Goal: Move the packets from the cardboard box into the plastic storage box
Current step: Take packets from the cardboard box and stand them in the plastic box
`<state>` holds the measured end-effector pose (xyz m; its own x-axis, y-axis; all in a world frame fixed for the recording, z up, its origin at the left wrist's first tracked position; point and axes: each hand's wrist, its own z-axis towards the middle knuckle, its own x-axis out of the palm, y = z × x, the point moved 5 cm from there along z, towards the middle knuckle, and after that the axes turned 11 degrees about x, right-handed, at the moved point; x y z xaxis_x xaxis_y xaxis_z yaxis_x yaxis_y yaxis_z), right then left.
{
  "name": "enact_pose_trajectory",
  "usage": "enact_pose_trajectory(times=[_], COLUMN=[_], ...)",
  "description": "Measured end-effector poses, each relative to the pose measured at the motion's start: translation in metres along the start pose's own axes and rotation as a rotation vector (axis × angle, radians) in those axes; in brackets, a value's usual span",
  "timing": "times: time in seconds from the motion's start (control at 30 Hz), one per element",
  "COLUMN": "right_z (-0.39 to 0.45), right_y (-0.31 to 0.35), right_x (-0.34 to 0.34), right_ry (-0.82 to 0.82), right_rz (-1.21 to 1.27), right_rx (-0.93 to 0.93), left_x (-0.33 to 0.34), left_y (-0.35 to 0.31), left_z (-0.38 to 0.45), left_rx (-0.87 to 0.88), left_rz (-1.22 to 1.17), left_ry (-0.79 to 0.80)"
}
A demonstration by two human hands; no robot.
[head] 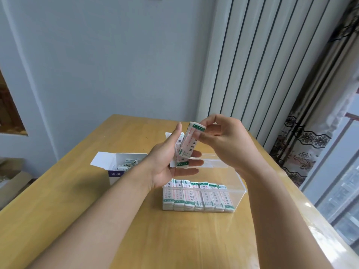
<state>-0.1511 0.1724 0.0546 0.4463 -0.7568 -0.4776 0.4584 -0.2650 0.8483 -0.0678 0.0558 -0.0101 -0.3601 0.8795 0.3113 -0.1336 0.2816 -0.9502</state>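
- Your plastic storage box [240,188] on the worktop [136,239] already holds a near-side row of packets [198,198].
- The cardboard box [116,171] still shows several inside.
- Your left hand [167,162] cradles a small stack; your right hand [223,142] pinches one packet [189,141] above it.

My wooden table [174,239] stands below grey wall [116,65]; white ribbed radiator [252,65] behind, patterned curtain [310,136] right, by window [345,200].

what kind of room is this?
Probably a room in a home, not a lab or warehouse: a wooden table against a plain painted wall, and a patterned lace curtain beside a window on the right.
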Motion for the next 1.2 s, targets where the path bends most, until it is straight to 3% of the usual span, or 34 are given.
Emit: enact_pose_trajectory(times=[0.23,0.4,0.63,0.8,1.2], right_z=[0.005,0.008,0.013,0.015,0.014], right_y=[-0.008,-0.011,-0.016,-0.024,-0.025], right_x=[0.006,0.013,0.010,0.010,0.004], right_ry=[0.002,0.035,0.005,0.031,0.001], right_rz=[-0.093,-0.028,0.063,0.141,0.153], right_rx=[-0.016,0.001,0.031,0.089,0.101], left_x=[-0.002,-0.002,-0.012,-0.013,-0.005], left_y=[0.006,0.002,-0.006,-0.002,0.002], left_z=[0.004,0.002,0.005,0.007,0.007], left_rx=[0.005,0.020,0.087,0.073,0.038], left_rz=[0.151,0.186,0.275,0.167,0.080], left_ry=[0.038,0.100,-0.008,-0.075,-0.007])
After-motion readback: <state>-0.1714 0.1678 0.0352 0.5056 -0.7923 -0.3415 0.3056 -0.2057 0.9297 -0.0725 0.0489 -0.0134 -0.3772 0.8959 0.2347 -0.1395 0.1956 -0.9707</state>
